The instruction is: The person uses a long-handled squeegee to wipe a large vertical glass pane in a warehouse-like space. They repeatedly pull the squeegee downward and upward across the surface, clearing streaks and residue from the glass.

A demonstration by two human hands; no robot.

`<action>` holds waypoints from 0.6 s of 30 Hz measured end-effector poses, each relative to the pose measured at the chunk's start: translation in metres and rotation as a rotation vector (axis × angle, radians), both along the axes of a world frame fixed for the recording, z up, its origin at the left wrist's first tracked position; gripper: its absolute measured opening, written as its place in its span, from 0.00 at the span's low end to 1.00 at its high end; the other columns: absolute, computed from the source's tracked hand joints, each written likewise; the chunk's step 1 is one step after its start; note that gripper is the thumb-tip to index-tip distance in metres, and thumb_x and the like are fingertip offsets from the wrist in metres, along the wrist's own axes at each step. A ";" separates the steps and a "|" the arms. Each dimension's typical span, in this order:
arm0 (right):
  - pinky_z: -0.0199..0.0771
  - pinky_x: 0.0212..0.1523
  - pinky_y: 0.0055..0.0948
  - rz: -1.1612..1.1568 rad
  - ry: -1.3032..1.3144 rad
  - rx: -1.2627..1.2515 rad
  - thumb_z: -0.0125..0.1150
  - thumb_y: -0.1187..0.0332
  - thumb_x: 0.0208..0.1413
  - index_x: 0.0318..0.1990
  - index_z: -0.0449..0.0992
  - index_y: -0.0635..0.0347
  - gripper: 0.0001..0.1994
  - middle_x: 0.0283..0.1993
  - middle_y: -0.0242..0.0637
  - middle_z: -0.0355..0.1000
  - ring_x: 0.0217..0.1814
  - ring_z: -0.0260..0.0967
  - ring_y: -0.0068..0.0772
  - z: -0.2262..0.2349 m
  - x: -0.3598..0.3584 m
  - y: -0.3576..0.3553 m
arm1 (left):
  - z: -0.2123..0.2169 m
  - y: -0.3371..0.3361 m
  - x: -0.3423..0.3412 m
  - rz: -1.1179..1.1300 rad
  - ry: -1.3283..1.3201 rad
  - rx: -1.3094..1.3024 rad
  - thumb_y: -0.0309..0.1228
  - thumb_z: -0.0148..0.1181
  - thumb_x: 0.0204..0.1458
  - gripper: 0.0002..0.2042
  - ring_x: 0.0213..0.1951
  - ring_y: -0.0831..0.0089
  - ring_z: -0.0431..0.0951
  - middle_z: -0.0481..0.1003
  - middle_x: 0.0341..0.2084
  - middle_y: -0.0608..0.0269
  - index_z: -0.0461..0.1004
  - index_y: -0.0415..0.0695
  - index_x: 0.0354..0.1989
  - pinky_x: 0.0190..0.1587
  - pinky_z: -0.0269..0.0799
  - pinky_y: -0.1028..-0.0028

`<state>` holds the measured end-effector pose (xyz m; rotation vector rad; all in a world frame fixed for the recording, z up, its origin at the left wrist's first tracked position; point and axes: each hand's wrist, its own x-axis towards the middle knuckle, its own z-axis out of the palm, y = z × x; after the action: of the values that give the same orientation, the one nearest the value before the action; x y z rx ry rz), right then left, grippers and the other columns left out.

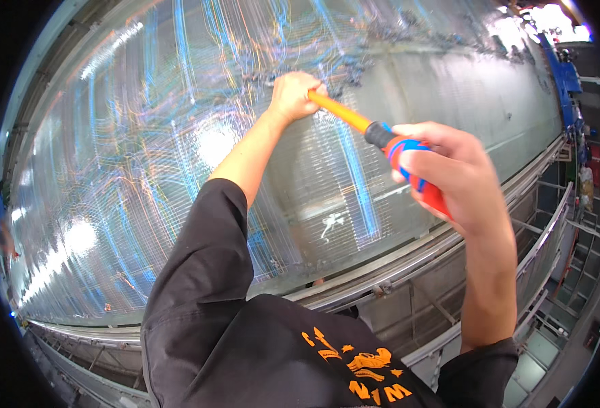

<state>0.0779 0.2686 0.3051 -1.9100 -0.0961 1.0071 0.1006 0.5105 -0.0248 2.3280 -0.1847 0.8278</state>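
Note:
My right hand [453,173] is wrapped round the red and blue handle of a screwdriver-like tool [344,113] with a dark collar and a straight orange shaft. My left hand [294,96] is closed over the far end of the shaft, so the tool's tip is hidden. The tool slants from upper left to lower right in front of me. Beneath both hands spreads a large, glossy, see-through sheet-like surface [422,95]. Fine lines and blue streaks run through it, and dark ragged patches [341,78] lie just beyond my left hand.
A metal rail [381,277] runs along the near edge of the surface, close to my body. Metal framework [551,238] stands below and to the right. Blue parts [566,78] and a red object [595,163] show at the far right. Bright glare hides parts of the surface.

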 end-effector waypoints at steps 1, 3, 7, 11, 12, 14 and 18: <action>0.72 0.27 0.23 0.005 0.028 0.058 0.66 0.70 0.60 0.57 0.77 0.72 0.19 0.30 0.29 0.72 0.27 0.69 0.17 -0.008 -0.002 -0.014 | 0.004 -0.001 0.006 -0.001 0.027 0.048 0.35 0.66 0.54 0.16 0.24 0.53 0.77 0.74 0.18 0.56 0.70 0.46 0.16 0.31 0.75 0.54; 0.75 0.31 0.24 0.030 -0.008 0.089 0.67 0.70 0.61 0.58 0.77 0.69 0.20 0.34 0.32 0.75 0.30 0.72 0.19 -0.031 -0.025 -0.043 | 0.006 -0.009 -0.008 -0.011 0.112 0.070 0.36 0.66 0.55 0.18 0.27 0.49 0.75 0.73 0.19 0.54 0.68 0.44 0.16 0.36 0.74 0.54; 0.78 0.48 0.29 0.065 -0.363 0.091 0.69 0.69 0.61 0.66 0.73 0.62 0.25 0.43 0.36 0.80 0.42 0.75 0.24 -0.079 -0.162 -0.131 | 0.019 -0.078 -0.089 -0.054 0.035 0.057 0.34 0.69 0.51 0.18 0.30 0.51 0.73 0.69 0.18 0.57 0.68 0.45 0.15 0.42 0.72 0.56; 0.77 0.51 0.27 -0.154 0.008 0.234 0.67 0.74 0.61 0.75 0.65 0.64 0.34 0.50 0.36 0.79 0.46 0.74 0.22 -0.090 -0.290 -0.256 | 0.046 -0.183 -0.188 -0.097 -0.003 0.061 0.32 0.72 0.46 0.19 0.30 0.55 0.74 0.68 0.17 0.59 0.66 0.46 0.13 0.40 0.71 0.57; 0.77 0.52 0.27 -0.216 0.144 0.255 0.67 0.75 0.61 0.76 0.64 0.66 0.35 0.50 0.36 0.79 0.46 0.74 0.22 -0.080 -0.306 -0.279 | 0.050 -0.213 -0.213 -0.118 -0.012 0.046 0.32 0.73 0.46 0.19 0.29 0.55 0.74 0.68 0.17 0.59 0.65 0.46 0.13 0.40 0.70 0.57; 0.76 0.53 0.25 -0.342 0.444 0.282 0.66 0.77 0.60 0.77 0.62 0.68 0.36 0.50 0.37 0.79 0.47 0.74 0.21 -0.053 -0.340 -0.324 | 0.050 -0.270 -0.265 -0.157 0.024 -0.006 0.32 0.73 0.45 0.20 0.28 0.55 0.74 0.67 0.16 0.59 0.65 0.46 0.13 0.39 0.70 0.57; 0.76 0.51 0.23 -0.270 0.221 0.172 0.66 0.77 0.60 0.75 0.65 0.73 0.34 0.47 0.37 0.80 0.45 0.73 0.18 -0.025 -0.388 -0.387 | 0.052 -0.354 -0.320 -0.207 0.119 -0.061 0.32 0.73 0.46 0.19 0.27 0.55 0.73 0.67 0.16 0.59 0.66 0.46 0.13 0.39 0.71 0.58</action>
<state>-0.3101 -0.1181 0.2802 -1.5955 0.1925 0.9845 -0.2196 0.1566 0.0271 2.2471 -0.3374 0.5840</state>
